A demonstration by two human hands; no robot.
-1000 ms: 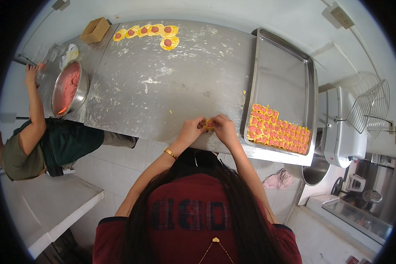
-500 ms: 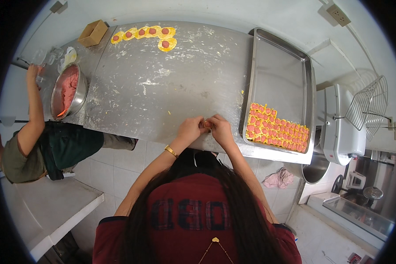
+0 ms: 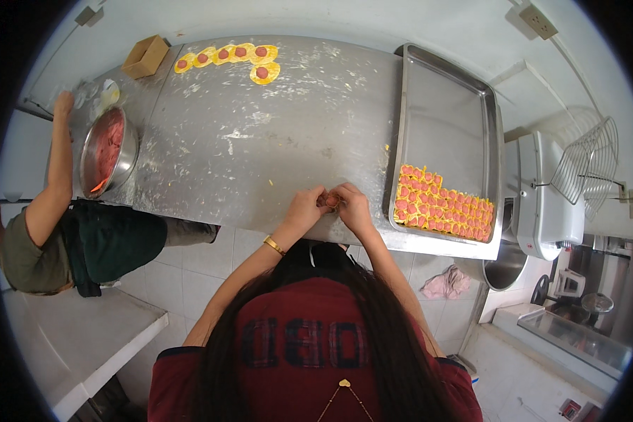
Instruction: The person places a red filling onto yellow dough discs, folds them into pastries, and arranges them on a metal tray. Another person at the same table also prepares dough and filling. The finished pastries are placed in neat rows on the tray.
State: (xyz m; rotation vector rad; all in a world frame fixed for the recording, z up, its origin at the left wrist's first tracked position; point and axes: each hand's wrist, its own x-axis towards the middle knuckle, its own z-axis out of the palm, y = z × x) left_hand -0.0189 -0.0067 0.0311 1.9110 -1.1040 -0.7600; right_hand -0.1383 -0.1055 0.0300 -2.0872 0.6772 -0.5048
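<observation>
Both my hands meet over the near edge of the steel table. Between the fingertips sits a small dumpling, a yellow wrapper around pink meat filling. My left hand pinches it from one side, and my right hand pinches it from the other. The fingers hide most of its wrapper. On my right, a deep metal tray holds tight rows of finished dumplings at its near end. At the table's far left, several round yellow wrappers lie flat, each with a ball of meat.
A steel bowl of pink meat stands on the left, beside a co-worker's outstretched arm. Behind it is a small cardboard box. A white machine and wire rack stand right of the tray. A pink cloth lies below the table.
The co-worker's hand at the left has moved a little farther out and to the right. My hands stay in place, fingers shifting slightly around the dumpling.
</observation>
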